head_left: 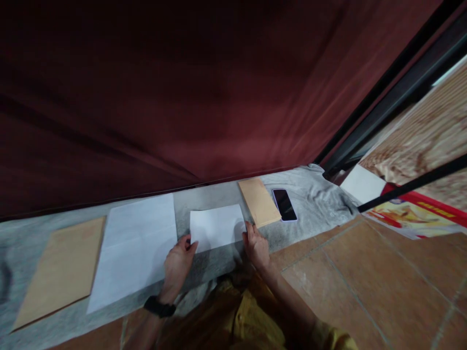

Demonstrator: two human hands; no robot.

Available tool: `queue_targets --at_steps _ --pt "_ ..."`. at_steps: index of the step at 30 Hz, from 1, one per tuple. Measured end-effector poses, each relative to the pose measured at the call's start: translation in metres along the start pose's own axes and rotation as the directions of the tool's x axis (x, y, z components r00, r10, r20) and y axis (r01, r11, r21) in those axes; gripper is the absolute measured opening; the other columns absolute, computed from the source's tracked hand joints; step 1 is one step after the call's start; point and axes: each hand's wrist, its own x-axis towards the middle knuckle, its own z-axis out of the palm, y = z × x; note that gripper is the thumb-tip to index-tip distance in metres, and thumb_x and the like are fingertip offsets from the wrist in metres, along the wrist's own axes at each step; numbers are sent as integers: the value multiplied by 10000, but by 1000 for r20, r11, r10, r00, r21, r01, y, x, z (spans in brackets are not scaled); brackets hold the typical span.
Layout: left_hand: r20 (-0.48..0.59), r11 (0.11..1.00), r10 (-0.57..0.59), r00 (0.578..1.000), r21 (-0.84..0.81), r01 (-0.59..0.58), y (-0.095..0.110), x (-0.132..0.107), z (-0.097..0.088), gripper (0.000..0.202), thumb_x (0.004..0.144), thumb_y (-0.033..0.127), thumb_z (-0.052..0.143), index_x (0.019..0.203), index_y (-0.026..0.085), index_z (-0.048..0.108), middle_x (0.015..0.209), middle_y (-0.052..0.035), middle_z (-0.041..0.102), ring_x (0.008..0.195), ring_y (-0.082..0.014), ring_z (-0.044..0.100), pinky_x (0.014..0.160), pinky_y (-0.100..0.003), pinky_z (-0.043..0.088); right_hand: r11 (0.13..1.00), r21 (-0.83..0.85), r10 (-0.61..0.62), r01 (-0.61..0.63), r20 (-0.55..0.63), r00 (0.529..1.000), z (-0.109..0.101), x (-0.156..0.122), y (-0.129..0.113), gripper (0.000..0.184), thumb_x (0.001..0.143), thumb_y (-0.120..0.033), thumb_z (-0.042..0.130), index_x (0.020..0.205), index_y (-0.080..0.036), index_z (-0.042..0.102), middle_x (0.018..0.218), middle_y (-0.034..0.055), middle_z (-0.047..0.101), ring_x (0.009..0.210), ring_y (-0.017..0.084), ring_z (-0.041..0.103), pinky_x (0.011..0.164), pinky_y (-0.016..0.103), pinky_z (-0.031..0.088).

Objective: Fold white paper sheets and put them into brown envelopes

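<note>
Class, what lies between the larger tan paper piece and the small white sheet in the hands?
The head view shows the large white sheet, then a strip of grey cloth with the left hand at its near end.

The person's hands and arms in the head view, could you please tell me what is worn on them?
The left hand and right hand are both bare, without gloves. A dark, broad wristband circles the left wrist; whether it is a watch cannot be told. A mustard-yellow sleeve shows on the right arm, leaving the forearm uncovered.
</note>
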Motion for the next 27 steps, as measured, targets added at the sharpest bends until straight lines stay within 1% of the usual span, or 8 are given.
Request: queue_targets --at_steps 4,7,10,13,17,20,24,27 --pt "-2 1000 -9 1000 3 9 0 0 -1 309 934 397 592 1169 222 690 891 -33 779 758 -201 714 621 -268 436 1000 -12 -18 17 -27 999 -3 -4 -1 402 1061 -203 426 1440 -152 551 1166 156 704 907 231 716 769 312 559" --pt "13 1000 -10 1000 20 9 0 0 -1 326 942 400 582 1194 220 684 923 -44 786 799 -214 725 634 -275 444 992 42 -116 119 -72 991 -4 -4 -11 397 1058 -197 418 1415 -153 585 1195 162 693 1041 256 683 909 362 552" --pt "25 999 7 1000 39 -8 0 1 -1 341 953 408 559 1206 210 675 945 -54 790 812 -219 728 652 -284 452 949 138 -276 284 -74 958 -1 0 -30 400 1063 -232 428 1421 -178 597 1399 145 630 1249 256 607 1083 397 483" --pt "20 998 5 1000 55 -6 2 1 -2 326 937 402 574 1189 223 676 929 -42 789 798 -216 729 651 -283 455 920 143 -367 365 -13 930 9 7 -50 456 1062 -328 478 1492 -195 548 1589 115 490 1445 273 457 1202 434 374" --pt "2 999 -5 1000 36 5 7 1 -5 356 915 389 594 1235 247 659 890 -22 781 786 -216 735 639 -280 464 960 67 -276 273 30 961 24 12 -57 500 1074 -401 462 1539 -219 502 1639 100 432 1506 288 392 1232 484 313" --pt "-7 999 -23 1000 41 23 10 0 -6 449 917 384 596 1341 235 604 891 -28 778 786 -225 737 640 -291 470 979 31 -203 203 1 979 31 10 -51 514 1072 -405 470 1549 -215 491 1641 119 422 1504 307 399 1226 504 309" --pt "5 997 -18 1000 70 18 8 -4 -7 543 945 391 569 1454 210 510 901 -32 769 797 -232 728 678 -310 493 981 23 -190 191 -52 980 35 5 -44 544 1060 -405 495 1567 -209 470 1647 138 404 1509 328 392 1226 515 298" --pt "-97 986 89 991 148 -74 8 -8 -2 479 966 349 515 1417 195 557 964 -76 762 922 -265 716 811 -357 534 980 19 -195 196 -61 979 36 4 -44 556 1060 -408 491 1575 -202 457 1652 143 393 1516 324 381 1232 509 284"
